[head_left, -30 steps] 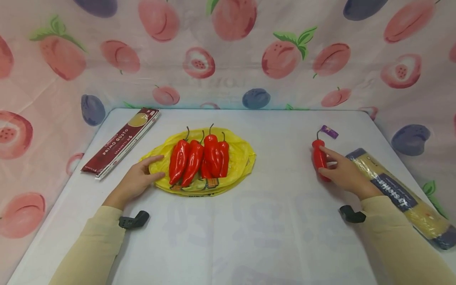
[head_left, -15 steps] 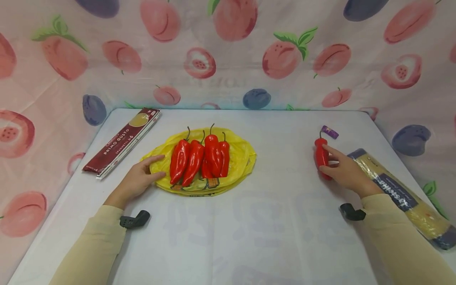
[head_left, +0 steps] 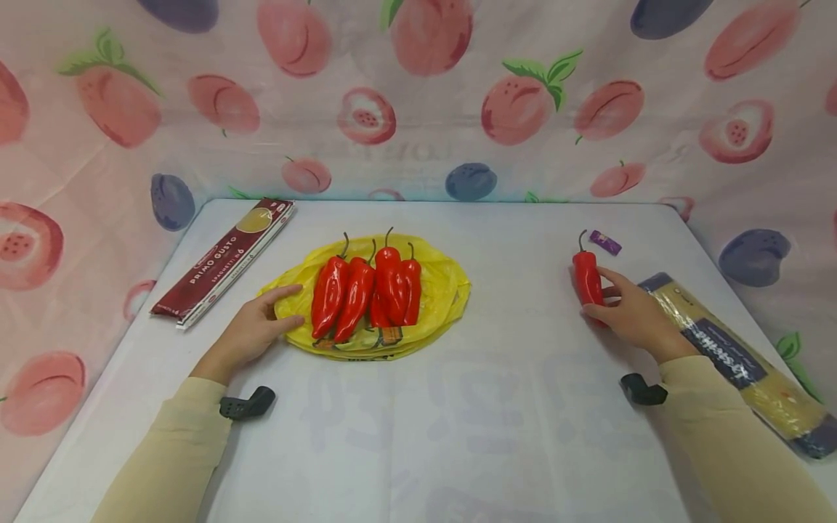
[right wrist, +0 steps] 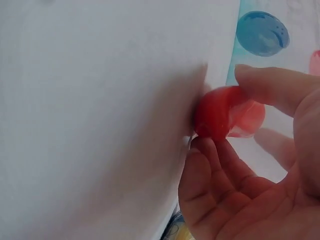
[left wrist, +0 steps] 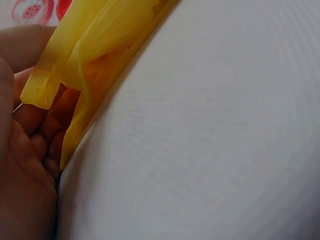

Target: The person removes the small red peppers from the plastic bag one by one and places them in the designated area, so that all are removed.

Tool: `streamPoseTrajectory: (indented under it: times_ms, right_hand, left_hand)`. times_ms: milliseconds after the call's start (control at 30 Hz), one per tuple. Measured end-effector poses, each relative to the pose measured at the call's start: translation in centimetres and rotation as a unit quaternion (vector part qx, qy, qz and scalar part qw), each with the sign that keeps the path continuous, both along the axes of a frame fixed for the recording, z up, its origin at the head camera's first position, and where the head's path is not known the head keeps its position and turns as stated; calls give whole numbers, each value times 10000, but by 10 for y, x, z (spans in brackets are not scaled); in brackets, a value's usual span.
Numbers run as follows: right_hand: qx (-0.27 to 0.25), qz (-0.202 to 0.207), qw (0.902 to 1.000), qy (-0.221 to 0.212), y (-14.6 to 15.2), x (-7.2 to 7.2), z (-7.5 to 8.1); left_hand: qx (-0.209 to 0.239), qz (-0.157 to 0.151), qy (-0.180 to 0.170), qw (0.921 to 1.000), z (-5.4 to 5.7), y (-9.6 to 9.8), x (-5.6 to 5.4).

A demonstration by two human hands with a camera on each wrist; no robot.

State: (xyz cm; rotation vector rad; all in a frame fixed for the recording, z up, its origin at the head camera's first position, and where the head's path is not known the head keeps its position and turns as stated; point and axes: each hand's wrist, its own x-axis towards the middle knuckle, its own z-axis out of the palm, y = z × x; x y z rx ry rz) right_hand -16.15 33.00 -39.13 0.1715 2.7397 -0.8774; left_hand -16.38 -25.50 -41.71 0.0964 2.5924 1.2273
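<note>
In the head view, a yellow plastic bag [head_left: 445, 301] lies flat on the white table with several glossy red peppers [head_left: 353, 298] side by side on it, stems pointing away. My left hand [head_left: 255, 327] holds the bag's left edge; the left wrist view shows the yellow film [left wrist: 100, 55] between thumb and curled fingers. Over on the right, a single red pepper [head_left: 587, 276] is held by my right hand [head_left: 631, 312] between thumb and fingers, stem pointing away. The right wrist view shows this pepper end-on, with the palm partly visible; whether it touches the table is unclear.
A dark red spaghetti packet [head_left: 225, 261] lies slantwise at the back left. A longer clear pasta packet [head_left: 732, 356] with blue ends lies beside my right forearm. A small purple wrapper [head_left: 605, 242] sits just beyond the held pepper. Fruit-printed cloth [head_left: 418, 109] hangs behind the table.
My right hand has shifted very slightly, and the pepper in it has turned a little, its stem now leaning left, away from the purple wrapper. The left hand and the bag stay put.
</note>
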Motion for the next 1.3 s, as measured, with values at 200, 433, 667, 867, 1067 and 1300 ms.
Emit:
streamPoseTrajectory:
  times_ms: [200,433,667,867,1067,1300]
  right_hand:
    - [68,-105,9999,19,-1,3,2]
    - [55,-117,9999,59,-3,4,3]
    - [126,-147,9997,135,-4,3,4]
    - [147,-114,9996,190,-10,-7,4]
    - [139,83,9999,27,-14,-17,4]
    - [162,-28,9999,-44,-15,-19,4]
  left_hand:
    - [-42,8,-8,10000,0,0,-1]
    - [-70,-2,11,10000,0,0,0]
    - [-41,1,-35,10000,0,-1,0]
    - [-45,46,-27,10000,-1,0,-1]
    - [-30,69,-41,10000,-2,0,1]
    - [-67,77,-5,9999,-1,0,1]
